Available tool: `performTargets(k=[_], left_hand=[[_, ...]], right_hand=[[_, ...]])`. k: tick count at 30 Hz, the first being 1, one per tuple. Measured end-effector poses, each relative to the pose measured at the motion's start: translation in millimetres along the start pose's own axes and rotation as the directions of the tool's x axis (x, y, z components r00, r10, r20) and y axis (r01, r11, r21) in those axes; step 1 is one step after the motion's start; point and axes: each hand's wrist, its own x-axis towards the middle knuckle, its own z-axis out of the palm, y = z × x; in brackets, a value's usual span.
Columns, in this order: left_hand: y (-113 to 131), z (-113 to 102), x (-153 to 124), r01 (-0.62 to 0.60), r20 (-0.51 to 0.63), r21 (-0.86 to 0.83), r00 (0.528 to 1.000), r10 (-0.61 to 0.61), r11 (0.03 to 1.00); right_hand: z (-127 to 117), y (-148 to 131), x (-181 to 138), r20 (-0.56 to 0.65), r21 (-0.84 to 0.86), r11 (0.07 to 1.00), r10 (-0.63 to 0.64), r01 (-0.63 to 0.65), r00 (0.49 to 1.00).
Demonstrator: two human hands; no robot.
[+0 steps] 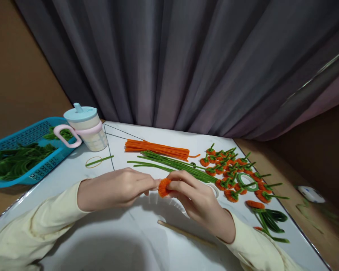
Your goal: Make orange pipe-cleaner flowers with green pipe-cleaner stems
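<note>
Just above the middle front of the table, a small fuzzy orange chenille ball is held between both hands. My right hand closes its thumb and fingers around the ball's right side. My left hand is closed in a pinch, its fingertips at the ball's left edge; what exactly they grip there is hidden. Behind the hands lie a bundle of orange chenille stems and a looser bunch of green chenille stems. Several finished orange pieces with green stalks spread out to the right.
At left stand a blue basket of green chenille pieces and a lidded cup. A thin stick lies in front. A green tape roll rests among the orange pieces, and dark green leaf shapes lie near the right edge.
</note>
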Motion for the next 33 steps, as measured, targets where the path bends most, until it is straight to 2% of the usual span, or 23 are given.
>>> performTargets(k=[8,11,15,19,24,33], left_hand=[[0.7,1.8,0.7,-0.033,0.052,0.116,0.998,0.027,0.993],[0.6,4.0,0.8,-0.035,0.024,0.141,0.999,0.032,0.989],[-0.5,4.7,1.2,-0.032,-0.027,0.067,0.999,0.034,0.997],[0.1,4.1,2.0,-0.051,-0.083,0.044,0.995,0.055,0.998],[1.1,2.6,1.8,-0.042,-0.091,0.045,0.995,0.046,0.998],[-3.4,4.9,1.0,-0.036,-0.069,0.172,0.996,0.048,0.985]], right_hand=[[3.7,2.3,-2.2,0.065,0.024,0.999,0.021,-0.023,0.998],[2.6,0.8,-1.1,0.078,0.017,1.0,0.008,-0.009,0.997],[1.3,-2.7,1.4,0.106,-0.015,1.0,-0.007,0.008,0.994],[2.3,-4.9,1.8,0.068,-0.059,0.998,-0.011,0.015,0.998],[2.5,-5.5,0.2,0.04,-0.034,0.999,-0.02,0.021,0.999],[3.1,-6.4,2.9,-0.019,-0.054,0.998,-0.027,0.025,0.999]])
